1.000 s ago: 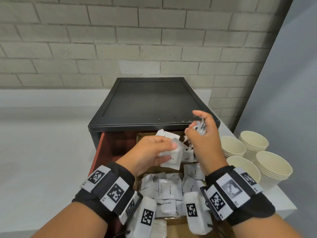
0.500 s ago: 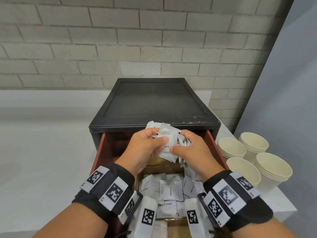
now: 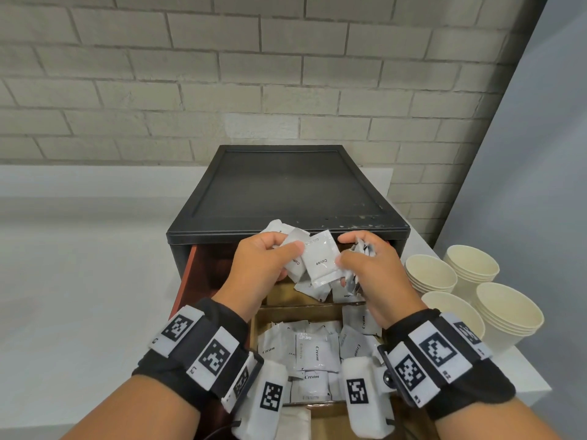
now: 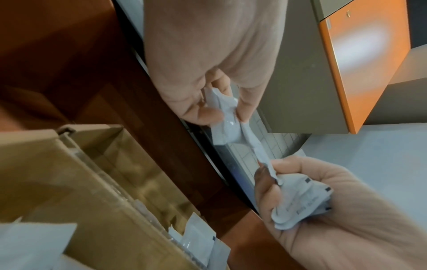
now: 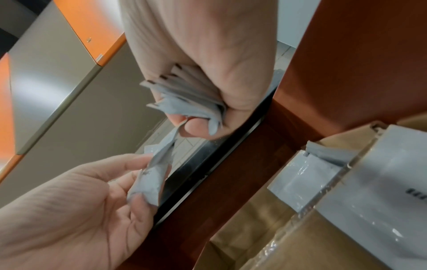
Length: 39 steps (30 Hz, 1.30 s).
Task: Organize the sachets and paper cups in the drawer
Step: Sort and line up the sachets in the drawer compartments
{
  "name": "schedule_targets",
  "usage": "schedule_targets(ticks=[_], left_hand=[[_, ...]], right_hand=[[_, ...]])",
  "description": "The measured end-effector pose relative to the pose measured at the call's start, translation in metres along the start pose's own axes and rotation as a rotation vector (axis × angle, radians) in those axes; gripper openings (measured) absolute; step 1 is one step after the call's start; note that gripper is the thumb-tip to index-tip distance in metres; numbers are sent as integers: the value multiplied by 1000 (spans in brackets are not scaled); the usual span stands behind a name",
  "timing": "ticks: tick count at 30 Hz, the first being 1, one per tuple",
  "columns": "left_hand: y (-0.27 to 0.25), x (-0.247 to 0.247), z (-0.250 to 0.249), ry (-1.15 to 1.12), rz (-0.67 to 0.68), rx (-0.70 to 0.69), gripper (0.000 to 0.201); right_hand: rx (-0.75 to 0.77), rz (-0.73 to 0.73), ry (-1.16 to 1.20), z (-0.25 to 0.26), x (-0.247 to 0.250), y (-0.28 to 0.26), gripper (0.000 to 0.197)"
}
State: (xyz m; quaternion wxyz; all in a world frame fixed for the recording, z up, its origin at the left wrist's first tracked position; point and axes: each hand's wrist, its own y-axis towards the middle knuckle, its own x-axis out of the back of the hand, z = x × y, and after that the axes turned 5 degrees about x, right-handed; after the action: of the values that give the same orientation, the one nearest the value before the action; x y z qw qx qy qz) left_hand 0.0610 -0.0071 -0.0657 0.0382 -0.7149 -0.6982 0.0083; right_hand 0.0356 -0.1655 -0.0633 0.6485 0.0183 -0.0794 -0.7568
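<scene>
Both hands hover over the back of the open drawer (image 3: 187,274). My left hand (image 3: 286,249) pinches a few white sachets between thumb and fingers; the front one reads "Coffee" (image 3: 320,265). My right hand (image 3: 344,250) grips a crumpled bundle of sachets (image 5: 189,102) in its palm, and its thumb and forefinger touch the Coffee sachet's right edge. The left wrist view shows the sachet (image 4: 226,117) stretched between the two hands. Several "Cream" sachets (image 3: 313,354) lie in the near cardboard compartment. Stacks of paper cups (image 3: 505,312) stand on the counter to the right.
The drawer belongs to a black cabinet (image 3: 286,192) standing against a brick wall. Cardboard dividers (image 3: 298,308) split the drawer; more loose sachets (image 3: 346,293) lie in the back compartment. White counter (image 3: 79,281) stretches to the left. A grey panel rises behind the cups.
My right hand came down from the cabinet edge and met my left hand. Both hands then rose slightly, and the Coffee sachet now spans between them.
</scene>
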Motion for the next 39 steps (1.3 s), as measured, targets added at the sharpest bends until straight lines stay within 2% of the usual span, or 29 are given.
schedule_targets(ticks=[4,6,8,11,15,18,20,23,27,30,34,36,39], left_hand=[[-3,-1,0,98,116,64,18],[-3,-1,1,79,144,118,17],[-3,-1,-1,-28,146,194,11],[-5,-1,-5,-225,118,291,17],[-8,-1,-9,-305,107,306,7],[-7,-3,-8,-267,96,326,10],[-8,-6,-7,-224,101,338,8],[-8,-9,-4,-121,131,354,17],[-7,-11,-2,2,144,388,19],[-6,-12,0,42,173,376,21],[-4,-8,4,11,201,388,16],[-2,-4,3,-4,189,395,12],[-2,1,2,-6,214,358,9]], right_hand=[[56,-79,43,-6,-1,2,27],[101,-108,121,-4,-2,2,29],[135,-94,211,-2,-2,1,32],[171,-42,225,-1,-2,-1,37],[200,-63,107,-4,0,-1,44],[216,28,38,0,-4,-5,40],[235,90,53,5,-7,-9,42],[282,121,40,7,-10,-13,50],[325,174,-106,1,-13,-12,57],[341,195,-195,1,-15,-12,49],[327,37,-145,6,-10,-11,31],[295,3,-141,9,-4,-10,32],[273,117,-251,12,-3,-10,37]])
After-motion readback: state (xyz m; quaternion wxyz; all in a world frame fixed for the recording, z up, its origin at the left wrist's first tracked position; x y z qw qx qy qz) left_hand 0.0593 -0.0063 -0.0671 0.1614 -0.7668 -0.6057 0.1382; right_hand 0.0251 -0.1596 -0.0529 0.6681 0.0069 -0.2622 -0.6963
